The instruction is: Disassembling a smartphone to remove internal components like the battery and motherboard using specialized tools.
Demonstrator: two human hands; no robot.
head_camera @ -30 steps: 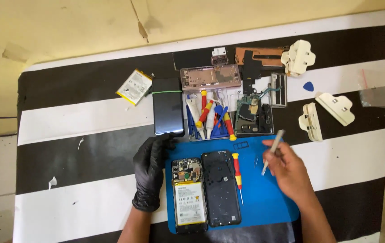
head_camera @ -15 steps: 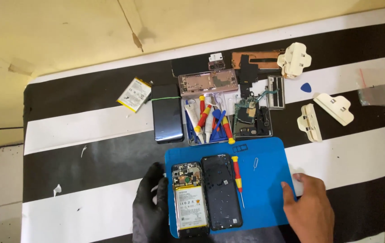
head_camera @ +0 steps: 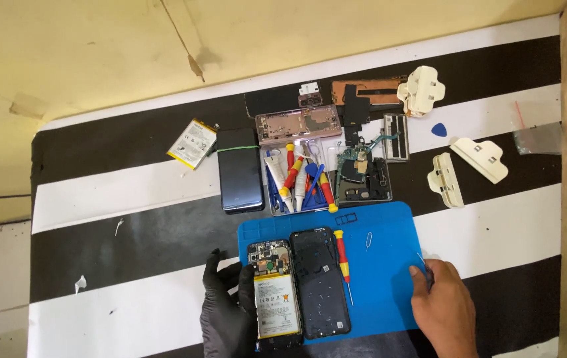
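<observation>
An opened phone (head_camera: pixel 273 298) with its battery and circuit board showing lies on a blue mat (head_camera: pixel 389 292). Its black back cover (head_camera: pixel 320 282) lies right beside it. My left hand (head_camera: pixel 225 311), in a black glove, holds the phone along its left edge. A red and yellow screwdriver (head_camera: pixel 343 262) and a small metal pin (head_camera: pixel 368 240) rest on the mat. My bare right hand (head_camera: pixel 444 311) sits at the mat's lower right with its fingers curled; the tip of a thin metal tool (head_camera: pixel 420 257) sticks out of them.
Behind the mat stand a clear tray of tools and tubes (head_camera: pixel 300 179), a dark phone (head_camera: pixel 240 170), a loose battery (head_camera: pixel 192 144), a circuit board tray (head_camera: pixel 361 174), a pink phone frame (head_camera: pixel 297 124), cream plastic clamps (head_camera: pixel 472 159) and a blue pick (head_camera: pixel 438 130). The striped cloth ends at the left (head_camera: pixel 38 219).
My right hand has pulled back from the mat's upper right to its lower right corner. My left hand has slid down along the phone toward me.
</observation>
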